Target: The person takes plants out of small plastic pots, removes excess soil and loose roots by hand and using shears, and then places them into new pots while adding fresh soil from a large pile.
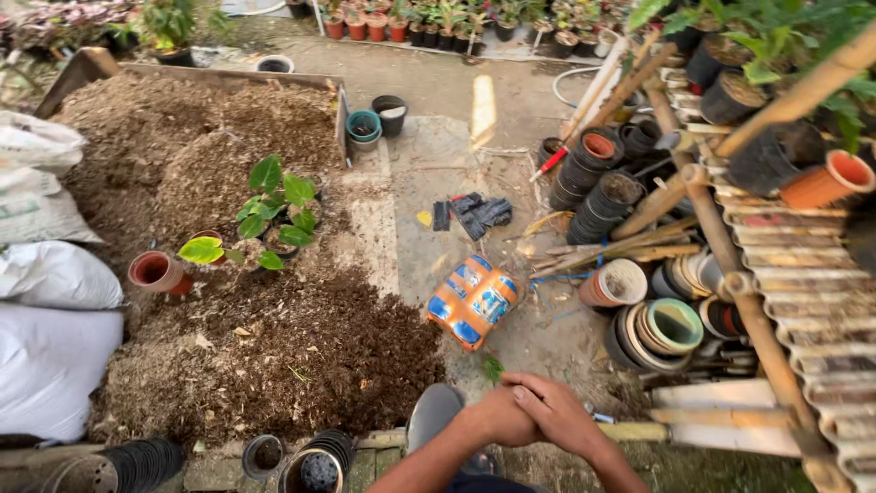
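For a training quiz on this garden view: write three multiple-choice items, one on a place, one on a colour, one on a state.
1. Where does the orange package lie?
A. on the concrete
B. on the soil heap
C. on the white sacks

2. What colour are the sacks at the left edge?
A. blue
B. white
C. black

3. How are the left hand and right hand held?
A. wide apart
B. each gripping a pot
C. clasped together

Key: 1 A, concrete shows all around it, right of the soil heap. 2 B, they are plainly white. 3 C, the right hand overlaps the left, holding nothing visible.
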